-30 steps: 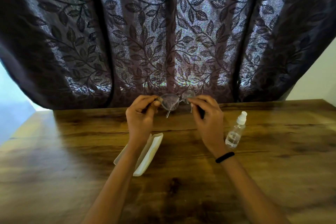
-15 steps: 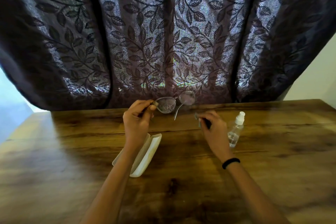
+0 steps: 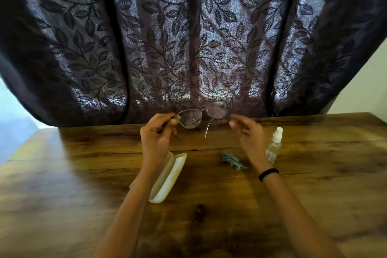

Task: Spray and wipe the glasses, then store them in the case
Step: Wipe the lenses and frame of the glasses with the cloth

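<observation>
Change: the right hand [image 3: 248, 132] has let go of the small crumpled grey-green wiping cloth [image 3: 233, 160], which half a second ago was pinched in its fingers and now lies on the tabletop; the wiping looks finished, so folding the temples and storing comes next, as I judge it.
Left hand [image 3: 156, 135]: closed in a pinch on the temple end of the clear-framed glasses with rounded lenses [image 3: 202, 114], holding them up alone.
Right hand: empty, fingers loosely spread and blurred, just beside the glasses' far lens but not touching it.
Glasses: in the air above the far part of the brown wooden tabletop [image 3: 314, 184], one temple hanging down open.
Open cream hard-shell case [image 3: 167, 178]: on the tabletop below the glasses, under the left wrist, lid up.
Cloth: near the case, to its right.
Clear plastic spray bottle with white nozzle [image 3: 274, 145]: upright, right of the cloth, well apart from the glasses.
</observation>
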